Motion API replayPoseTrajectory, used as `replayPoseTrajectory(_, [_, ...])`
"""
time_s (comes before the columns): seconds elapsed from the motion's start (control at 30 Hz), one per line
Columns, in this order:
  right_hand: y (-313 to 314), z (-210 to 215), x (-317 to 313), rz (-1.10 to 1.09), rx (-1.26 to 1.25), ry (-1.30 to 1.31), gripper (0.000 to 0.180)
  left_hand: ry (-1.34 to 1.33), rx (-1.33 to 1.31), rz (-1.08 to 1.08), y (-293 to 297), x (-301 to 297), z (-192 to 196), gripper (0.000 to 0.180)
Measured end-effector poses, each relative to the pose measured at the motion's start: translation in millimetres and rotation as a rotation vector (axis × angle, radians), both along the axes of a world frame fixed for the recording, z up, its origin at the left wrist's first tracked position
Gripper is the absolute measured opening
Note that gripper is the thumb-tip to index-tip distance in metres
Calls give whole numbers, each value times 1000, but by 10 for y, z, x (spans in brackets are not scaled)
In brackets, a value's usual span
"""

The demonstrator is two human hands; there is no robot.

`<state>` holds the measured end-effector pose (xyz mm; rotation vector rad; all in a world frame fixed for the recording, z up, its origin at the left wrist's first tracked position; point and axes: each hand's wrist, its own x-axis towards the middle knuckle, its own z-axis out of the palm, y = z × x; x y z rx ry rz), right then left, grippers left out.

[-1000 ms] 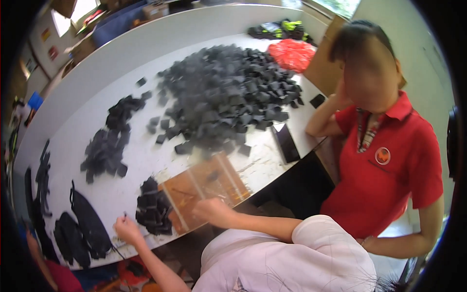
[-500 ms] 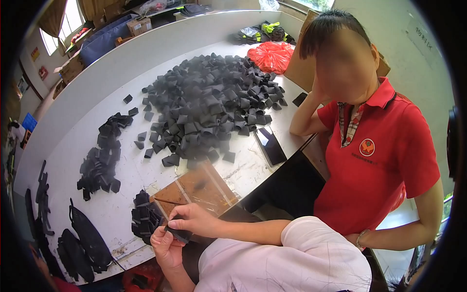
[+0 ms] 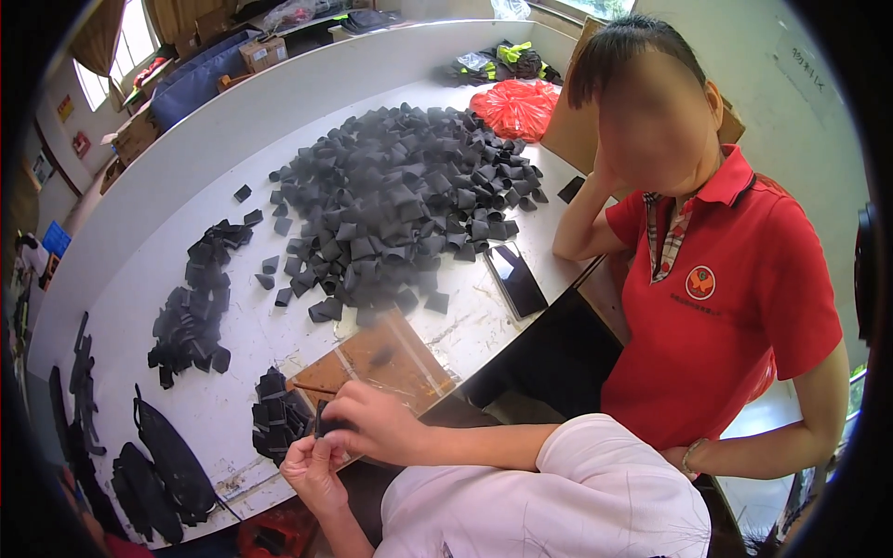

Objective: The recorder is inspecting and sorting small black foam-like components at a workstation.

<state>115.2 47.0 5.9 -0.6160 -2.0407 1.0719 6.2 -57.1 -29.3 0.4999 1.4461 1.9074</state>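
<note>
A long white worktop [image 3: 158,223] is seen curving away toward bright windows [image 3: 93,84] at the upper left, where boxes [image 3: 265,51] are stacked, while a pale wall [image 3: 791,112] is seen at the right.

A big heap of black fabric pieces [image 3: 400,205] covers the white table [image 3: 177,177] at its centre. At 9 o'clock from the heap lies a smaller black pile [image 3: 195,307]. A brown board [image 3: 386,363] sits at 6 o'clock, under shiny clear tape. At 1 o'clock from the heap is a red plastic bag [image 3: 516,107]. The other person's polo shirt [image 3: 735,316] is red, with a checked collar lining and a round orange badge. A phone [image 3: 516,279] is black.
</note>
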Motion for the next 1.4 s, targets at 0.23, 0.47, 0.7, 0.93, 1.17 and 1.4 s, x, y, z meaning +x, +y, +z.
replayPoseTrajectory(0.23, [-29, -134, -71, 144, 126, 51, 21, -66, 54, -34, 53, 26, 113, 15])
replayPoseTrajectory(0.47, [23, -48, -44, 111, 152, -3, 9, -157, -9, -115, 100, 14, 102, 16])
replayPoseTrajectory(0.7, [50, -120, -28, 176, -166, 49, 12, -466, 57, -211, 38, -47, -12, 1])
replayPoseTrajectory(0.93, [94, 21, 41, 108, -126, -27, 11, -63, -186, -134, 96, 9, 164, 3])
replayPoseTrajectory(1.17, [49, -83, 8, 87, 251, -81, 13, 406, -182, -14, 164, 228, 28, 8])
replayPoseTrajectory(1.4, [10, -319, -72, 33, 497, -275, 12, 551, -135, 329, 237, 255, -298, 7])
